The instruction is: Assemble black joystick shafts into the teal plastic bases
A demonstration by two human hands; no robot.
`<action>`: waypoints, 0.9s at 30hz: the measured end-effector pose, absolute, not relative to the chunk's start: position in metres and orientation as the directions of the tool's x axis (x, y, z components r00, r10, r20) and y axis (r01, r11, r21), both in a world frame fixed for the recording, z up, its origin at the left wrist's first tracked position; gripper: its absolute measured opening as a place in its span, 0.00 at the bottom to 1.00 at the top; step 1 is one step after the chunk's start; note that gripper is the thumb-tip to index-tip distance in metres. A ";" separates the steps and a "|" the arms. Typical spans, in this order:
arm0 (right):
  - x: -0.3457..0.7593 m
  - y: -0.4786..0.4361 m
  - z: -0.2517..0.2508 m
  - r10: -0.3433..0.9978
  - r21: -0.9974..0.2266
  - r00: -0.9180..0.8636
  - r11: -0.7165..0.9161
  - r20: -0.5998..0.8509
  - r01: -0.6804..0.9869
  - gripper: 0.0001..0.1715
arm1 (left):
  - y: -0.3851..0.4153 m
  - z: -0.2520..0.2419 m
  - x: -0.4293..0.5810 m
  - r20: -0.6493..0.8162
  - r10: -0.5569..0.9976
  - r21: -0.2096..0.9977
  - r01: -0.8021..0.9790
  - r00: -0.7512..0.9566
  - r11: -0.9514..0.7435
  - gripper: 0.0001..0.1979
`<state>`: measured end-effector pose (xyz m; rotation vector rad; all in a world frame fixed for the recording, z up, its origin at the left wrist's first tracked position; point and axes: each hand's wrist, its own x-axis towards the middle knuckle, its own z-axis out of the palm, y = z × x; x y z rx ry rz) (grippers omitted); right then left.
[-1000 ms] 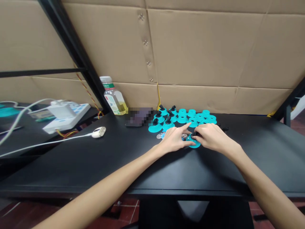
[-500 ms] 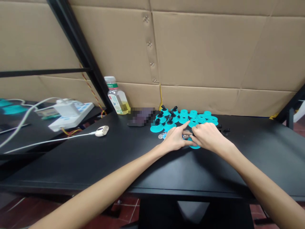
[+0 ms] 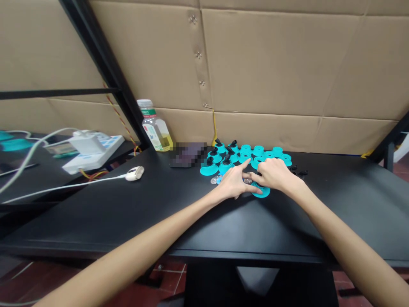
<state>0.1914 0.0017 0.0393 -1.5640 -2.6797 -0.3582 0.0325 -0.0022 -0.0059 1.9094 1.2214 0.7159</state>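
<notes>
Black matte tabletop point(image 3: 105, 221) spanning the frame from lower left to the right edge, two bare forearms reaching in from the bottom corners. At centre, left hand point(image 3: 234, 183) spread low and wide, index finger point(image 3: 245, 164) stretched toward the upper right, thumb running along the rim of a teal disc point(image 3: 263, 193). Right hand point(image 3: 275, 175) arched over the same disc, fingers curled downward, almost meeting those of the left hand. Palms and fingers hiding the disc's middle, so no telling whether either hand has hold of it or of anything else. Just left of the hands, small silver coins point(image 3: 214, 181) lying flat. Behind them, a tight cluster of flared teal bases point(image 3: 246, 149), several topped with black joystick-like stems point(image 3: 226, 159); a few loose black pieces point(image 3: 298, 172) off to the right. Farther left on the tabletop, a pixelated dark block point(image 3: 188, 154) and a white oval device point(image 3: 134, 173) on a white cable point(image 3: 64, 186). Near the back edge, a clear plastic bottle point(image 3: 155, 128) with yellowish liquid. Upper left, a black steel post point(image 3: 102, 72) and, beyond it, a white power strip point(image 3: 92, 155) on a second dark table. Brown cardboard sheets point(image 3: 271, 64) with metal fasteners covering the wall across the top; dark red tile floor point(image 3: 159, 283) below the table edge.
</notes>
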 end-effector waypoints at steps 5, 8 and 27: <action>0.189 0.002 0.035 0.900 0.129 -0.397 0.378 0.180 0.917 0.30 | -0.001 -0.009 0.032 0.065 0.912 0.841 0.469 0.404 -0.268 0.62; 0.192 0.001 0.037 0.912 0.087 -0.366 0.355 0.186 0.931 0.38 | 0.000 -0.010 0.032 0.065 0.904 0.852 0.448 0.424 -0.271 0.62; 0.234 0.002 0.053 0.806 -0.550 -0.592 0.487 -0.018 0.679 0.15 | 0.003 -0.010 0.030 0.025 0.865 0.911 0.345 0.500 -0.226 0.61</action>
